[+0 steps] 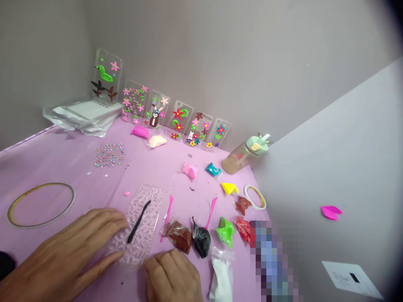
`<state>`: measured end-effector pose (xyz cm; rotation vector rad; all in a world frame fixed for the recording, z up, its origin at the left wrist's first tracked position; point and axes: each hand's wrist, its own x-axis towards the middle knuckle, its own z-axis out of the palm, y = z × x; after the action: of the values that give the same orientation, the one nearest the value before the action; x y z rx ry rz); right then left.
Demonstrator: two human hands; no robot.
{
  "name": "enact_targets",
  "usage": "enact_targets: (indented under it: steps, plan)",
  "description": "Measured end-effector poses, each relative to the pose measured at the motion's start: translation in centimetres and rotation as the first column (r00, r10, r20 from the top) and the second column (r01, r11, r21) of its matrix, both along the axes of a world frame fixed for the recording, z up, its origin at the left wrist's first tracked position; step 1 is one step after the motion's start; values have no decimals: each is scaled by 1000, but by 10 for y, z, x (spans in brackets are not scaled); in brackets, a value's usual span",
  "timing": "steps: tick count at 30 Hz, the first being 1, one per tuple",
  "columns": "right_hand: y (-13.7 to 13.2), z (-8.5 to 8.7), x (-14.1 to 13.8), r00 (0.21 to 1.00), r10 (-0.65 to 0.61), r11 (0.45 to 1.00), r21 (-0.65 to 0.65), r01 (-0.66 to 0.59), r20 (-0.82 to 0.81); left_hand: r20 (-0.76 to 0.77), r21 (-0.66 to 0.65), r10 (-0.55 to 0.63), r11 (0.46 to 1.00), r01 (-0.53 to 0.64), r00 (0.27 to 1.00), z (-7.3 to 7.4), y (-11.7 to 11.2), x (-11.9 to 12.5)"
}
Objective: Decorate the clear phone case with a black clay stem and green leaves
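My left hand (78, 245) lies low over the pink table with its fingers stretched out, the fingertips at the left edge of a clear sheet with a raised petal-like pattern (146, 214). On that sheet rests a black modelling tool (138, 222), slanted. By the sheet's lower right corner is my right hand (174, 277), its fingers curled in; whatever they may hold is hidden. A small pink clay piece (126, 193) sits just above the sheet's left side. Two pink modelling tools (170, 205) lie to the right, near wrapped brown clay (179, 235) and black clay (201, 240).
Decorated clear phone cases (181, 119) lean along the wall. Plastic sleeves (88, 113) are stacked at the back left. A tape ring (40, 184) lies left, gem stickers (109, 155) behind it. Clay packs, including green (225, 231), and a bottle (241, 157) stand right.
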<state>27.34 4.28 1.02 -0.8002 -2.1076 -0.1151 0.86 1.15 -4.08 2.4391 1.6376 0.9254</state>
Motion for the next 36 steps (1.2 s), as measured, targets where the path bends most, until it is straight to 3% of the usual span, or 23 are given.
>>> enact_targets:
  steps: [4,9,12,17,25,36]
  plan:
    - [2,8,3,1000,-16,999,-37,16,2,-144,81,19,997,-7,989,2,14,9]
    - [8,24,1,985,-118,993,12,117,126,-115,119,-22,992,36,993,-7,22,18]
    - [15,27,-5,962,-94,993,-39,108,255,-114,132,-29,990,44,993,-8,26,20]
    - [24,20,-12,938,-13,984,-163,73,346,-87,71,-52,996,59,995,-13,30,21]
    - [24,10,-15,942,40,977,-209,33,334,-79,-9,-60,998,60,995,-23,25,25]
    - [22,11,-15,939,52,959,-279,48,341,-73,-4,-65,998,65,995,-9,24,24]
